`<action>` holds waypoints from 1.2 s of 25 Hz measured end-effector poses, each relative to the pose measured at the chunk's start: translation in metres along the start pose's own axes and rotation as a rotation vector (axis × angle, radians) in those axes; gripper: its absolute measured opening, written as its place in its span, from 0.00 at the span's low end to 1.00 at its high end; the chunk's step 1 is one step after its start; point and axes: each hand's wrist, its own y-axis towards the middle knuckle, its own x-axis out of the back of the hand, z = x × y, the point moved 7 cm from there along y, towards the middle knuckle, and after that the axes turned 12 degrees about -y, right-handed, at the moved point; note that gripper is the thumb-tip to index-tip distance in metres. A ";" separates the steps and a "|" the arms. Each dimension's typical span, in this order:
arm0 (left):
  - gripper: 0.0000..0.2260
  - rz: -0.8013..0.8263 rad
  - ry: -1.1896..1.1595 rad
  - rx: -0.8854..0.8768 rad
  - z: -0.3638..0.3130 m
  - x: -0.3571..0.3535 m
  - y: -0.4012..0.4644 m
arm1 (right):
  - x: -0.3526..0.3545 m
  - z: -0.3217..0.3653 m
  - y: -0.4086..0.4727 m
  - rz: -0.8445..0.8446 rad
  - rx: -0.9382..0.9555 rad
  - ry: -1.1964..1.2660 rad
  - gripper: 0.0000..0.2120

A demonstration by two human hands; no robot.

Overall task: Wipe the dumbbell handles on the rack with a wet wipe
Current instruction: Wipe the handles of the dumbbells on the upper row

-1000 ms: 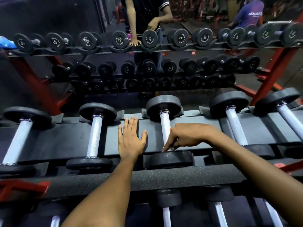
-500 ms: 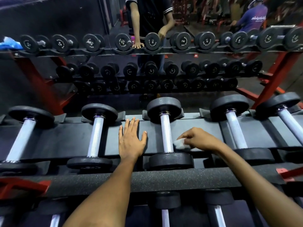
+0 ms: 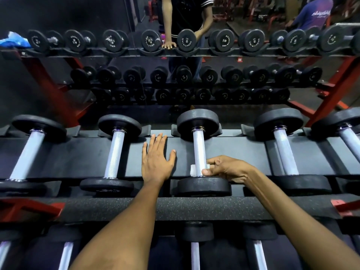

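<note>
The right hand (image 3: pixel 228 169) has its fingers (image 3: pixel 213 162) and thumb curled round the near end of a dumbbell handle (image 3: pixel 199 151), clamped on a white wipe (image 3: pixel 193 170) wrapped about the bar; a corner of the wipe sticks out on the handle's left side, just above the near weight head. This dumbbell (image 3: pixel 200 152) lies front to back in the middle of the rack (image 3: pixel 81 158), on its top shelf, between other dumbbells of the same kind. Its handle is a pale silver bar with fine knurling and a dark collar at the far end; both heads are round, black and pebbled. The left hand (image 3: pixel 155 160) lies flat on the black shelf just left of that dumbbell, palm down, fingers straight and slightly apart, holding nothing. Behind the rack a mirror (image 3: pixel 194 78) reflects rows of black dumbbells with white ring lettering on their faces, too small and reversed to read. White script shows on a blue shirt (image 3: pixel 313 14) at the top right corner, unreadable.
</note>
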 end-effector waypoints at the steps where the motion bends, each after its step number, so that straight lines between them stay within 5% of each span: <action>1: 0.28 0.003 -0.003 0.004 0.001 0.000 0.000 | 0.003 0.003 -0.002 0.000 -0.034 -0.055 0.14; 3: 0.29 0.000 -0.005 0.007 0.001 0.000 0.000 | 0.015 0.021 0.000 -0.059 -0.060 -0.145 0.04; 7: 0.30 0.005 0.004 0.007 0.001 0.001 -0.001 | 0.051 0.063 0.012 -0.420 0.052 0.131 0.12; 11: 0.30 0.027 0.061 0.003 0.003 -0.002 0.002 | 0.012 0.021 -0.008 -0.051 -0.088 -0.181 0.10; 16: 0.32 0.042 0.108 0.003 0.004 -0.003 0.000 | 0.048 0.062 0.018 -0.454 0.086 -0.038 0.08; 20: 0.32 0.032 0.089 0.003 0.004 -0.003 0.002 | 0.016 0.021 0.004 -0.064 -0.118 -0.253 0.09; 21: 0.31 0.034 0.088 0.008 0.004 -0.003 0.002 | 0.018 0.022 0.005 -0.057 -0.117 -0.248 0.09; 25: 0.31 0.040 0.073 0.022 0.002 -0.002 0.001 | 0.046 0.055 0.020 -0.452 0.072 0.056 0.10; 30: 0.33 0.038 0.071 0.020 0.004 -0.002 0.002 | 0.021 0.023 -0.017 -0.161 -0.044 -0.414 0.11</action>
